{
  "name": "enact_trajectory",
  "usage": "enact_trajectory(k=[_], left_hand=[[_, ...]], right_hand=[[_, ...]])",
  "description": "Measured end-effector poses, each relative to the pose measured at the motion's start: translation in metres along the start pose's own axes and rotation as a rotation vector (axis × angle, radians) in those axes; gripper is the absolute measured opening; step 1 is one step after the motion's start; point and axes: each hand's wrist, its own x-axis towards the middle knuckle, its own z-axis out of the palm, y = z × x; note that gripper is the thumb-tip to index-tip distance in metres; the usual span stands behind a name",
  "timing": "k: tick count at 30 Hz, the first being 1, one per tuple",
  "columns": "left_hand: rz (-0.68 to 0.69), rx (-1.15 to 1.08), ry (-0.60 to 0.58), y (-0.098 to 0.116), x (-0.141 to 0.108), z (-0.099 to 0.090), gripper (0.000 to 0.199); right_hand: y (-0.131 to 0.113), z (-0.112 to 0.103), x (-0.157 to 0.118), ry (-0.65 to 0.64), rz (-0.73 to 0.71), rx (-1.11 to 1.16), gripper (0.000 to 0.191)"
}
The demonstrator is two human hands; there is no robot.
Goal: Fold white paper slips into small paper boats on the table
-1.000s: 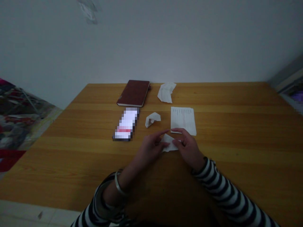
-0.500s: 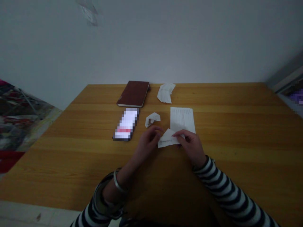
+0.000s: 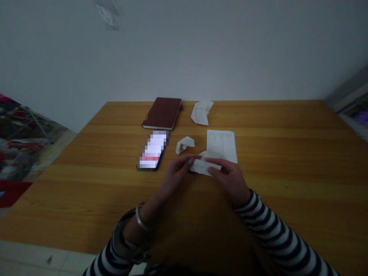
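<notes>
Between both hands is a folded piece of white paper [image 3: 202, 167], its lower edge turned up into a strip with faint writing. My left hand [image 3: 178, 171] pinches its left end between thumb and fingers. My right hand [image 3: 230, 175] grips the right end, thumb on the near face and fingers behind. A pointed part of the paper shows above the strip. Just beyond my right hand lies a flat stack of written sheets [image 3: 221, 145]. A small folded paper piece [image 3: 185, 144] rests on the table past my left hand.
A phone [image 3: 153, 150] with a lit, blurred screen lies to the left. Behind it is a brown notebook [image 3: 163, 113]. Several torn paper pieces [image 3: 201, 113] lie near the wall. The wooden table [image 3: 287, 153] meets the wall at its far edge.
The paper's lower edge has been folded up into a strip facing me. My left hand has moved right and now pinches the paper's left end.
</notes>
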Motion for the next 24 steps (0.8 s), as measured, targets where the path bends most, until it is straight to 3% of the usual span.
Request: enact_trajectory(k=[4,8,13,17,20,24], left_hand=[[-0.002,-0.02,-0.025,0.003,-0.002,0.001,0.034],[0.019,-0.051,-0.026,0.003,-0.004,0.002,0.034],[0.035,0.027,-0.039,0.004,-0.002,0.004,0.019],[-0.029,0.044,0.01,0.005,-0.001,0.004,0.033],[-0.035,0.08,0.037,0.003,0.0,0.003,0.042],[-0.005,0.111,0.03,0.0,0.0,0.0,0.039]], right_hand=[[-0.004,-0.003,0.0,0.103,-0.042,-0.085,0.037],[-0.005,-0.009,0.0,0.128,-0.125,-0.176,0.014],[-0.004,-0.01,0.002,0.06,-0.155,-0.155,0.016],[-0.001,-0.008,0.003,0.001,-0.119,-0.129,0.022],[0.0,-0.007,0.002,0.028,-0.119,-0.181,0.031],[0.0,-0.007,0.0,0.101,-0.208,-0.335,0.029]])
